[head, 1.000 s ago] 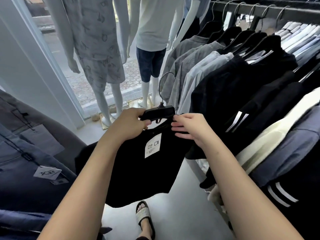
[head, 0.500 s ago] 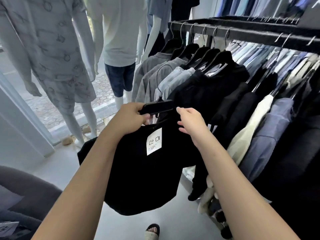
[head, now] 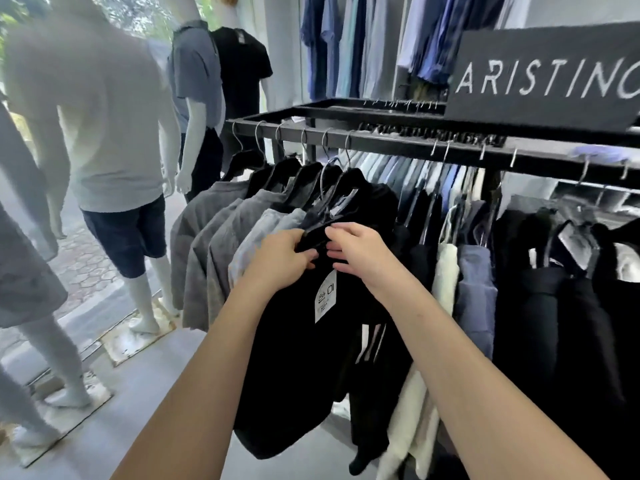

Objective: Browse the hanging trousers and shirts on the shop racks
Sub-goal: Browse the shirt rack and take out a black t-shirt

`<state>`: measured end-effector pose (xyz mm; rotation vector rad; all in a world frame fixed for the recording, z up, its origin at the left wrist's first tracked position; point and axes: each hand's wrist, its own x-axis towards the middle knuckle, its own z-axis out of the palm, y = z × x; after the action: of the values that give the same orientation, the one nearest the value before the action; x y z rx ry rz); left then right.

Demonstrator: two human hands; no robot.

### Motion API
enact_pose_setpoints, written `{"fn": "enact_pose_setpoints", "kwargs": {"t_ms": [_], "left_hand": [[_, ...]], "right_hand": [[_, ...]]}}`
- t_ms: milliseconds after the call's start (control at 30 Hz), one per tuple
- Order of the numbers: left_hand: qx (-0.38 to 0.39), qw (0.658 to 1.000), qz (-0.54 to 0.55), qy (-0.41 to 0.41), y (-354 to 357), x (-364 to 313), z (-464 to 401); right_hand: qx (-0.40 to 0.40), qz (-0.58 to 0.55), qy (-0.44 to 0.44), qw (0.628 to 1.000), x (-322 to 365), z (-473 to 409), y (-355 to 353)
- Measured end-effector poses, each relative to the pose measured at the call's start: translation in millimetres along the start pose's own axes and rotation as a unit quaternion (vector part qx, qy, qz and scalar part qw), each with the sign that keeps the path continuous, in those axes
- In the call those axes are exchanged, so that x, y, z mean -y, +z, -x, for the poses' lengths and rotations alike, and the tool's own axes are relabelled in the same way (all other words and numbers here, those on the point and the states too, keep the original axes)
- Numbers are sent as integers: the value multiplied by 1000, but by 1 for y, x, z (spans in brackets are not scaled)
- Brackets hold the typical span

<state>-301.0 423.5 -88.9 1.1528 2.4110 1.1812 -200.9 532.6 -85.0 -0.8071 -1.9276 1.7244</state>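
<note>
We are standing at the left end of the rack [head: 381, 138], beside the mannequins [head: 114, 161]. Our left hand [head: 280, 261] is gripping the black hanger [head: 313, 233] with curled fingers, and our right hand [head: 360, 251] is pinching the waistband of the black shorts [head: 298, 358] it carries, tag [head: 325, 296] facing us. We are judging this one garment as examined; the grey shirts [head: 214, 244] and the long row rightward are waiting unbrowsed.

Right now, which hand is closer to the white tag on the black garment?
Right. The right hand grips the black garment just above the white tag; the left hand holds the hanger end farther off, to the tag's left.
</note>
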Motion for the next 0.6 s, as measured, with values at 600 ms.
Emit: {"fn": "enact_pose_setpoints", "kwargs": {"t_ms": [600], "left_hand": [[19, 985, -76, 151, 69, -46, -112]], "right_hand": [[-176, 134, 0, 975, 13, -63, -20]]}}
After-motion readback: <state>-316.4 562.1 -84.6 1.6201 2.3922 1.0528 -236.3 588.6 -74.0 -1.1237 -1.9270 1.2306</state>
